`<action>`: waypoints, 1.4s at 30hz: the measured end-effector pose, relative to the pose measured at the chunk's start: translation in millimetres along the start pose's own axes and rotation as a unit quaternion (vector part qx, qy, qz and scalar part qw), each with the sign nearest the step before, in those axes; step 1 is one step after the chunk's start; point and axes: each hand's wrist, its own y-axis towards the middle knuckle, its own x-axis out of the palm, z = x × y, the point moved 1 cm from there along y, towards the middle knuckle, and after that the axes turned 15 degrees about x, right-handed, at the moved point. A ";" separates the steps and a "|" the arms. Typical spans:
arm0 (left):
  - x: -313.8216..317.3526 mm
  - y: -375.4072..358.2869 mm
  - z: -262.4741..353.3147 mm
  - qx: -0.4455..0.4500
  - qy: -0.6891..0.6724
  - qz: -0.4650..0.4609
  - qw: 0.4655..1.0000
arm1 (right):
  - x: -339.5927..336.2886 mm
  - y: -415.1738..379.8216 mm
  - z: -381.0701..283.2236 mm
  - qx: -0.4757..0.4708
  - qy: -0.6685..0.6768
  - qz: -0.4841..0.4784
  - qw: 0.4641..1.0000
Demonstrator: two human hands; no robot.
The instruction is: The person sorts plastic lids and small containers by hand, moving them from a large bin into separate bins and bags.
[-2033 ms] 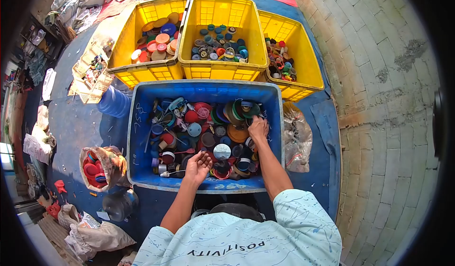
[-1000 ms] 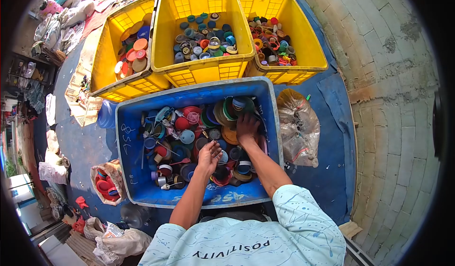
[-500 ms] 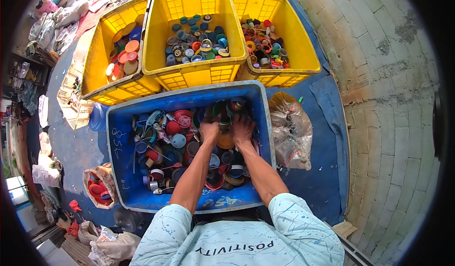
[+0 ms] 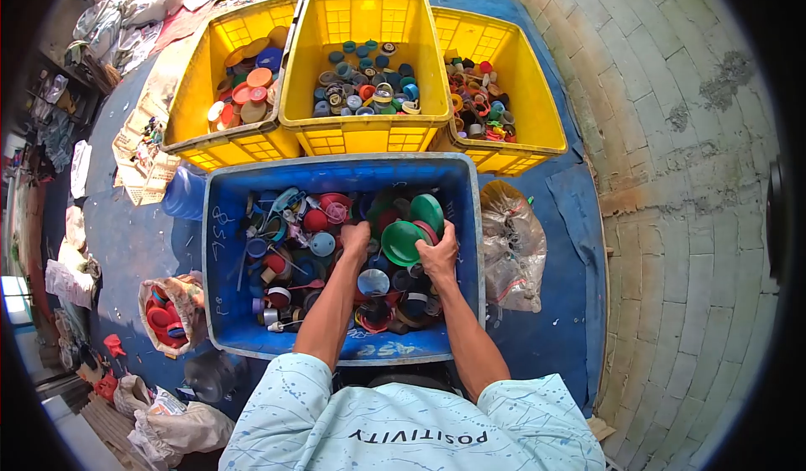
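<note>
A blue crate (image 4: pixel 217 253) full of mixed plastic lids and caps lies before me. Inside its right part my right hand (image 4: pixel 439 253) is closed on several lids, among them a green lid (image 4: pixel 401 243) and another green one (image 4: pixel 427 212) behind it, with a pinkish lid between. My left hand (image 4: pixel 354 240) is over the middle of the pile, its fingers curled beside a dark green lid; what they hold, if anything, is hidden. Left of it lie a light blue round cap (image 4: pixel 321 243) and a red cap (image 4: pixel 316 221).
Beyond the blue crate stand three yellow crates (image 4: pixel 365 135) holding sorted caps. A clear plastic bag (image 4: pixel 514 253) lies at the right, a sack of red lids (image 4: pixel 172 311) at the left. A block wall (image 4: pixel 672 219) runs along the far right.
The green and pinkish lids have come up into my right hand. My left hand has shifted left and curled. The view has tilted slightly, so the crates appear moved.
</note>
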 end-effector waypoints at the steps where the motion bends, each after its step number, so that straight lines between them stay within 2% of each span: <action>1: -15.1 -11.8 1.3 -0.057 -0.075 0.008 0.996 | 1.0 -5.7 -1.8 0.009 0.039 -0.015 0.999; 2: -29.9 -27.2 1.4 -0.071 -0.150 0.004 0.986 | 2.1 -12.7 -3.1 0.020 0.077 -0.031 0.996; 4: -66.7 -76.9 26.4 -0.092 -0.298 -0.007 0.950 | 6.2 -26.1 -6.8 0.071 0.218 -0.138 0.964; 7: -106.8 -121.9 29.2 -0.072 -0.457 -0.045 0.885 | 13.7 -51.4 -16.9 0.125 0.357 -0.243 0.893; 11: -142.2 -165.3 27.4 -0.020 -0.550 -0.059 0.833 | 12.7 -92.1 -42.1 0.150 0.427 -0.327 0.830; 14: -159.1 -187.5 31.7 0.019 -0.527 -0.034 0.849 | 15.6 -110.5 -48.6 0.176 0.419 -0.339 0.824; 19: -177.5 -194.7 36.4 0.108 -0.438 0.081 0.889 | 34.8 -117.2 -39.5 0.137 0.398 -0.344 0.839; 22: -183.3 -199.5 43.6 0.112 -0.457 0.095 0.877 | 40.0 -119.8 -36.6 0.122 0.386 -0.330 0.853; 26: -178.5 -191.4 28.5 0.094 -0.477 0.083 0.870 | 47.5 -123.0 -31.5 0.112 0.347 -0.293 0.884; 29: -173.4 -188.8 22.3 0.106 -0.527 0.076 0.840 | 52.2 -119.2 -22.8 0.120 0.319 -0.279 0.898; 32: -176.8 -197.9 39.6 0.109 -0.577 0.039 0.809 | 51.2 -121.3 -24.0 0.097 0.270 -0.208 0.935; 35: -174.9 -200.9 36.1 0.151 -0.557 0.019 0.817 | 48.2 -120.1 -25.6 0.087 0.229 -0.155 0.957; 38: -171.9 -200.6 24.4 0.095 -0.559 0.003 0.824 | 48.1 -117.6 -23.0 0.045 0.203 -0.109 0.972; 39: -173.2 -202.0 25.8 0.101 -0.561 -0.042 0.821 | 47.2 -117.7 -24.2 0.032 0.179 -0.095 0.979; 41: -171.5 -207.2 28.0 0.082 -0.553 -0.062 0.827 | 44.3 -118.2 -27.7 0.006 0.130 -0.065 0.989; 42: -170.8 -210.0 31.1 0.073 -0.550 -0.072 0.829 | 44.6 -118.3 -27.3 0.020 0.152 -0.090 0.984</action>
